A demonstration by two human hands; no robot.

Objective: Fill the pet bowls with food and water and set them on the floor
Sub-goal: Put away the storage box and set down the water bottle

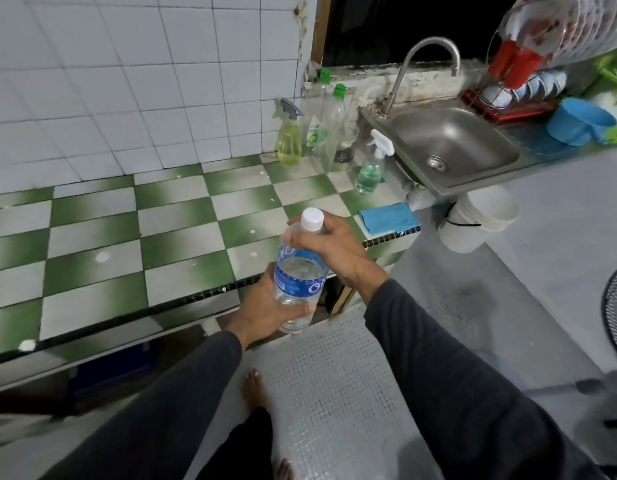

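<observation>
A clear plastic water bottle with a blue label and a white cap is held upright in front of me, over the edge of the green-and-white checkered counter. My left hand grips the bottle's lower half from below. My right hand wraps around the bottle's neck just under the cap. The bottle holds water up to about the label's top. No pet bowl is in view.
A steel sink with a curved tap sits at the right. Spray bottles and soap bottles stand in the counter's corner, with a folded blue cloth nearby. A dish rack and a blue tub are beyond the sink. White buckets stand below it.
</observation>
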